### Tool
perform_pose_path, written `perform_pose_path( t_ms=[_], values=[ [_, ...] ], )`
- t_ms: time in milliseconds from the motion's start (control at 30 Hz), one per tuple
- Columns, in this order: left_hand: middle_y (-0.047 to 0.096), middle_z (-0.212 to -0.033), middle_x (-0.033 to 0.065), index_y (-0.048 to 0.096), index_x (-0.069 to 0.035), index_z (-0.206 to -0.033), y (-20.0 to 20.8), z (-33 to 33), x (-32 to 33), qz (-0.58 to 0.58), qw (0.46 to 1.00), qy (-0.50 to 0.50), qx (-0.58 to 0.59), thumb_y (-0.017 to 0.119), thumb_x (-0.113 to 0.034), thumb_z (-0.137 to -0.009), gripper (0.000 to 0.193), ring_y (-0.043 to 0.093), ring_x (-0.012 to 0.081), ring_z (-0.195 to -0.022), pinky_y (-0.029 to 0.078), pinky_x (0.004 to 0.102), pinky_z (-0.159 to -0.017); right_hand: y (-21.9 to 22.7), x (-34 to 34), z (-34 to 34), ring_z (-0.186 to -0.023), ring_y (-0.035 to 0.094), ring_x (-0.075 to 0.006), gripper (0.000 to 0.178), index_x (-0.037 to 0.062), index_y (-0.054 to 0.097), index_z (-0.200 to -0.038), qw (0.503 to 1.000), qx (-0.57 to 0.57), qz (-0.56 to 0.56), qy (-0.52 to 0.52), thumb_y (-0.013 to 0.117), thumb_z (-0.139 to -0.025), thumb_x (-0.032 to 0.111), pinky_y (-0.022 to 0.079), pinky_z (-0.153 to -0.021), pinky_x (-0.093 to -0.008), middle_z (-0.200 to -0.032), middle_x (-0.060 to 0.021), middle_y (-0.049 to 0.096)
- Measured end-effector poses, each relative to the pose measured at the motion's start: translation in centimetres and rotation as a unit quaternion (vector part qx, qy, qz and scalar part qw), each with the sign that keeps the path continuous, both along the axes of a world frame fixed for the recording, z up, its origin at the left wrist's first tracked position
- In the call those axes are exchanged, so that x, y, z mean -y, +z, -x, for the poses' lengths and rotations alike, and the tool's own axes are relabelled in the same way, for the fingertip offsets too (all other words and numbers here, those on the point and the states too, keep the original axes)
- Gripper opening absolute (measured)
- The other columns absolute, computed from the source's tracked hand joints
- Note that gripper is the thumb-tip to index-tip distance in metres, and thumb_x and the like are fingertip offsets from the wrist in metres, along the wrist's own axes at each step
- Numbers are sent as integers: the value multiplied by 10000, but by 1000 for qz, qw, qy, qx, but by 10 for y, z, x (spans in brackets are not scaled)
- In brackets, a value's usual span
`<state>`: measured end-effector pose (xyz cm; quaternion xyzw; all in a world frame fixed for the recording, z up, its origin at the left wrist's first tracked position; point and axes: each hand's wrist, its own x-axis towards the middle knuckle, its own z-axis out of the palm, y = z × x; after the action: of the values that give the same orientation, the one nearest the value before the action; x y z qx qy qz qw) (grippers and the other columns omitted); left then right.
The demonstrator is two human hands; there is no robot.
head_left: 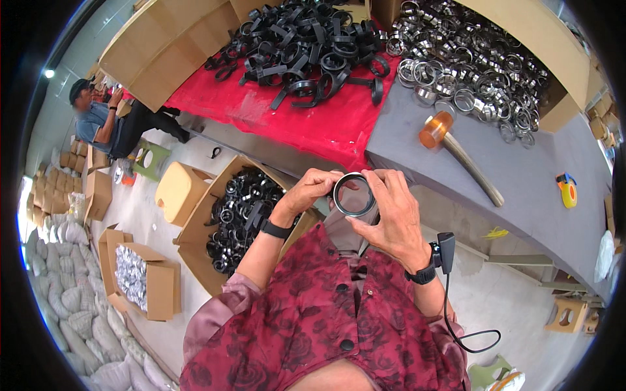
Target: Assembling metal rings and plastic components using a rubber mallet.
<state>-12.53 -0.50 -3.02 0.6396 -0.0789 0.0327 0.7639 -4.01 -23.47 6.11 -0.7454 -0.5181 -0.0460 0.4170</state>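
Head view: your right hand (396, 212) grips the dark ring (353, 214), your left hand (312, 189) pinches its left edge; even, squared support should prevent slipping.

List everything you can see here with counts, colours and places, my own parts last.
Held ring: one, dark with shiny rim, between both hands
Black ring parts: many, black, heaped on cloth
Cloth: one, red, worktop's left
Metal rings: many, silver, heaped far right
Worktop: one, grey, ahead
Mallet: one, amber head, brown handle, on grey worktop
Small tool: one, yellow-orange, worktop's right
Large carton: one, brown, left, holding black parts
Smaller carton: one, brown, farther left, holding silvery pieces
Stools: several, tan and green, floor
Sacks: many, whitish, lower left
Co-worker: one, blue-grey shirt, upper left
Left fingers: one hand's, bare, ring's left
Right fingers: one hand's, bare, ring's right
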Motion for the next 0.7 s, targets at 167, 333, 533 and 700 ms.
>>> perform_pose_path(
  t_ms=[167,333,533,700],
  values=[
    [676,-799,81,729,82,-1125,12,-1,1,-10,999,-18,45,610,-521,-970,633,567,188,-889,459,348,-914,12,0,9,-1053,553,-349,813,-25,537,-1305,998,16,50,23,891,-594,150,501,-878,-439,-1169,-174,546],
    [740,-1020,121,732,63,-1155,0,-1,-9,3,999,-36,39,636,-520,-948,625,589,222,-1033,455,378,-936,12,-2,10,-1040,575,-355,787,-10,582,-1285,998,33,42,23,872,-577,174,513,-835,-435,-1158,-169,564],
    [743,-1066,162,729,62,-1160,3,4,-10,38,997,-67,-20,640,-502,-949,609,623,248,-1084,454,386,-989,13,-2,9,-1040,562,-353,792,-7,561,-1283,997,22,49,49,876,-577,166,505,-852,-439,-1148,-166,561],
    [745,-1049,171,731,65,-1151,6,0,-11,31,994,-108,9,589,-521,-982,626,643,240,-1022,440,398,-1015,11,-2,8,-1038,550,-342,790,1,547,-1281,997,16,51,60,876,-583,170,498,-867,-438,-1133,-156,559]
  ],
)
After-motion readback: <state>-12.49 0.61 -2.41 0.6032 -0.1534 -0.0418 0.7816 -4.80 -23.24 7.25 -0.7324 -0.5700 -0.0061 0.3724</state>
